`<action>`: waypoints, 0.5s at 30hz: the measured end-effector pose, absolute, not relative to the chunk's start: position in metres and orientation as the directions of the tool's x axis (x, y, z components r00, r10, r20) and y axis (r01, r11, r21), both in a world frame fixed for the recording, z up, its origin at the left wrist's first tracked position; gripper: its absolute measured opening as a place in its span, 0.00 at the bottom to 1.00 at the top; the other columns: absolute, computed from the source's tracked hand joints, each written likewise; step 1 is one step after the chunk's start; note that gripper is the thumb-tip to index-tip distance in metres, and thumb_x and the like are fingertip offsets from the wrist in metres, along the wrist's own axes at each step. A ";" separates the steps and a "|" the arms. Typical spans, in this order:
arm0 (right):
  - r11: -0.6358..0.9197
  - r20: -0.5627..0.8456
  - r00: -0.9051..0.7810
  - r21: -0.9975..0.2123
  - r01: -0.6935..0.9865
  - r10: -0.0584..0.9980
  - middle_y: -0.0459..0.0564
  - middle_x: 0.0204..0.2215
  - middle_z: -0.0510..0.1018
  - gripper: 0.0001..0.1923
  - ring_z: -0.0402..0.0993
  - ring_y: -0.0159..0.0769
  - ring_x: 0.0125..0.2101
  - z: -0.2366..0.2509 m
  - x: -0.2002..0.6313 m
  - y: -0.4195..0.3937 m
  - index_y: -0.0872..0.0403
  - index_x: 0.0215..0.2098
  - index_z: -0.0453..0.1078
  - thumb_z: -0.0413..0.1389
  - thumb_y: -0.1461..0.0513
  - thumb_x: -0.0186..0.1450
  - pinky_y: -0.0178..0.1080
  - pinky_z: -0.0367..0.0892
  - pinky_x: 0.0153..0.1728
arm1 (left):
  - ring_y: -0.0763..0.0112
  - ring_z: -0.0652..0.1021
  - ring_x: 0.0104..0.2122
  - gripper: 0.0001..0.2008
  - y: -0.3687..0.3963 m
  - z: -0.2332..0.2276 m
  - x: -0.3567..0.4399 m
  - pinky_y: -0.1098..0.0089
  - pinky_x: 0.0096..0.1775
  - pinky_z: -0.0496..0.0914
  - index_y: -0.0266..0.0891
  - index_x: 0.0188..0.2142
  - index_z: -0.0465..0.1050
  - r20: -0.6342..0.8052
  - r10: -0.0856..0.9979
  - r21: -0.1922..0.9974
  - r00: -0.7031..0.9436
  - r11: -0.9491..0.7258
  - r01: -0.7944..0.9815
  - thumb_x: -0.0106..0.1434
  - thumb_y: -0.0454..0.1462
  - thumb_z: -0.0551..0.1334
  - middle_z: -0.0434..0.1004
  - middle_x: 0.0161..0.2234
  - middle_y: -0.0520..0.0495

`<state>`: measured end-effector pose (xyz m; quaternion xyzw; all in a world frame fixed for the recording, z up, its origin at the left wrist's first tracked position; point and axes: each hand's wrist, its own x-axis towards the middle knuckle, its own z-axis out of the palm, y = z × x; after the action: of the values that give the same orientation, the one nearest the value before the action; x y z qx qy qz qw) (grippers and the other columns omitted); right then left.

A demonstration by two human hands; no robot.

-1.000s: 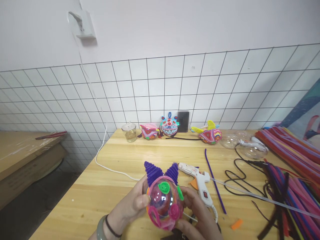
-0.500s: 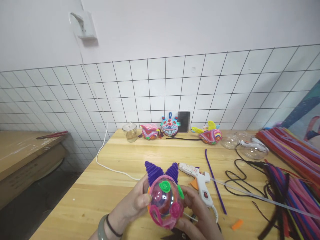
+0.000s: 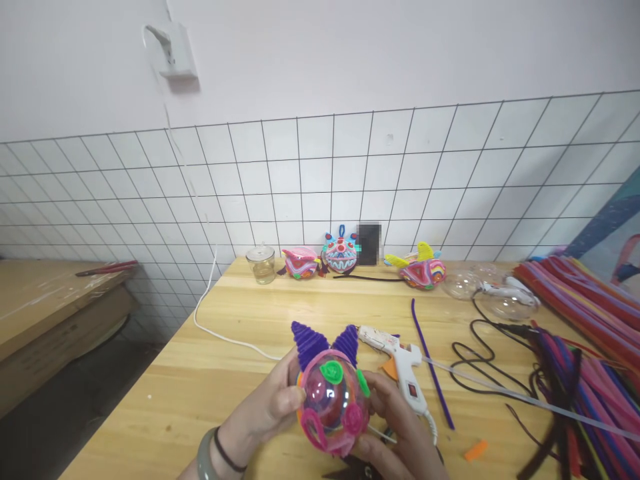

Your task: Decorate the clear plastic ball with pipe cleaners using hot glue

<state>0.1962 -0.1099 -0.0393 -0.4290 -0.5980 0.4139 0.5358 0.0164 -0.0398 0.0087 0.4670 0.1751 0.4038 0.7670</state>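
Between my hands is a clear plastic ball point(image 3: 327, 399) decorated with pipe cleaners. Two purple ribbed ears point(image 3: 310, 345) stand on its top, with green and pink coils on its surface. My left hand point(image 3: 283, 400) grips the ball's left side, thumb on the front. Around the right side curl the fingers of my right hand point(image 3: 395, 427), touching the ball near the pink coil. Just beyond my right hand lies a white hot glue gun point(image 3: 400, 360) with an orange trigger. A dark object point(image 3: 353, 469), partly hidden, is under the ball.
Several decorated balls point(image 3: 341, 253) and a lidded glass cup point(image 3: 261, 265) line the table's back. A purple pipe cleaner point(image 3: 433, 363), an orange scrap point(image 3: 475, 451), black cable point(image 3: 475, 340), clear balls point(image 3: 510, 303) and pipe cleaner bundles point(image 3: 595, 393) occupy the right.
The view has shifted very slightly. Both hands keep the same hold on the decorated ball, and nothing else has visibly moved.
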 end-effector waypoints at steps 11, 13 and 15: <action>0.222 0.221 -0.033 -0.974 0.032 0.975 0.50 0.31 0.72 0.29 0.71 0.42 0.34 -0.042 0.194 -0.110 0.47 0.57 0.62 0.58 0.48 0.60 0.40 0.71 0.38 | 0.64 0.78 0.35 0.28 -0.040 0.011 0.017 0.69 0.37 0.72 0.36 0.44 0.74 0.100 0.783 0.859 0.614 0.244 -0.450 0.46 0.47 0.73 0.80 0.34 0.43; 0.207 0.207 -0.031 -0.978 0.006 0.978 0.50 0.31 0.71 0.28 0.71 0.41 0.33 -0.042 0.194 -0.111 0.47 0.57 0.62 0.57 0.48 0.61 0.41 0.72 0.38 | 0.63 0.78 0.35 0.28 -0.040 0.011 0.017 0.68 0.37 0.72 0.36 0.44 0.74 0.098 0.782 0.859 0.616 0.246 -0.449 0.46 0.47 0.73 0.80 0.35 0.43; 0.207 0.206 -0.036 -0.978 0.009 0.978 0.49 0.31 0.72 0.28 0.70 0.41 0.33 -0.042 0.194 -0.111 0.47 0.57 0.61 0.57 0.48 0.61 0.42 0.71 0.40 | 0.63 0.78 0.35 0.29 -0.039 0.010 0.017 0.68 0.37 0.72 0.36 0.45 0.74 0.101 0.776 0.859 0.623 0.248 -0.447 0.45 0.47 0.73 0.80 0.36 0.42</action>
<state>0.1944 -0.1108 -0.0420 -0.4398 -0.5612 0.4507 0.5372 0.0170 -0.0395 0.0103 0.4675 0.1757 0.3970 0.7700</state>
